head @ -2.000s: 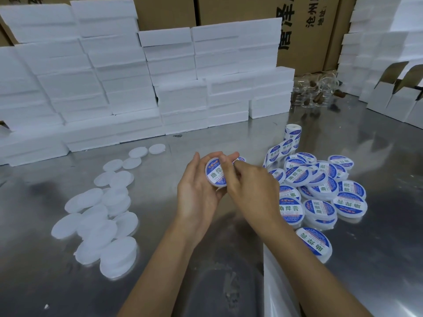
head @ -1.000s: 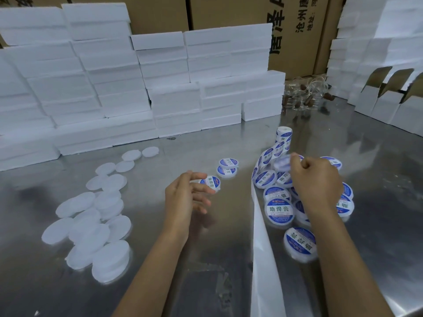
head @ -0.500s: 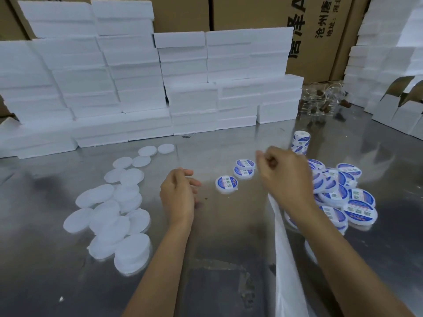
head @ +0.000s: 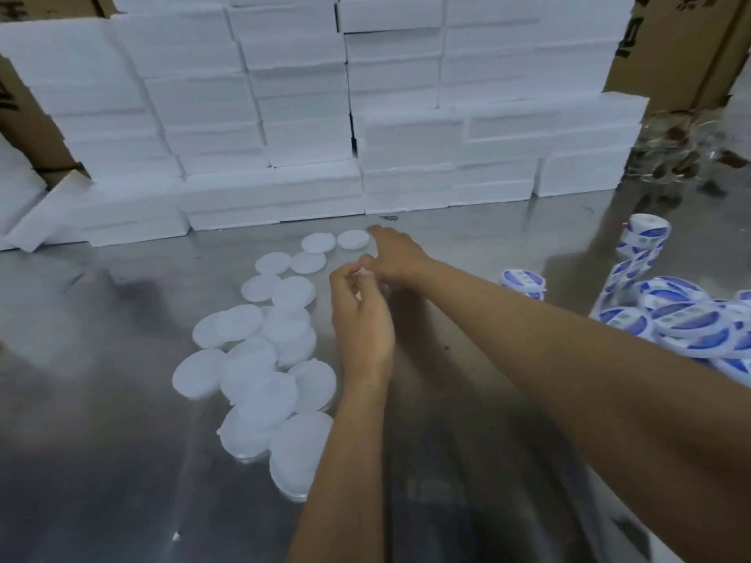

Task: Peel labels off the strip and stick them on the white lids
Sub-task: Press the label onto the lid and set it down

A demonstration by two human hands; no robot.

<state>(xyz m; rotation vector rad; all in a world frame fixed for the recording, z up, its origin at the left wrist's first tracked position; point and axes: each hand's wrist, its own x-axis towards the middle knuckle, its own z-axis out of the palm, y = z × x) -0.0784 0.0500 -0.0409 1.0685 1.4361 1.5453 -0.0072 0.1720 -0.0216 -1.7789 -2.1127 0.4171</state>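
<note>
White foam boxes [head: 309, 115] stood stacked in a wall along the back of the shiny steel table [head: 101, 461], brown cartons [head: 682, 54] behind them. Clear glass jars [head: 682, 152] sat far right, blurred. Labelled lids [head: 686, 323], round, blue-and-white, were heaped at the right edge, one labelled lid [head: 522, 280] apart and nearer centre, and a short stack [head: 644, 233] behind. Plain white lids [head: 260, 367], flat matte discs, lay in a loose overlapping trail running from near left toward the boxes, faces up; a round lid has no long axis. The right forearm [head: 569, 359] crossed over the table centre, blocking the surface behind it. Right hand [head: 396, 253] reached out beside the farthest white lid [head: 352, 239], fingers extended, blurred; grip cannot be told. Left hand [head: 359, 314] was raised, fingers curled, pinching something small and white [head: 363, 272] at the fingertips, too blurred to identify. Label strip not identifiable.
</note>
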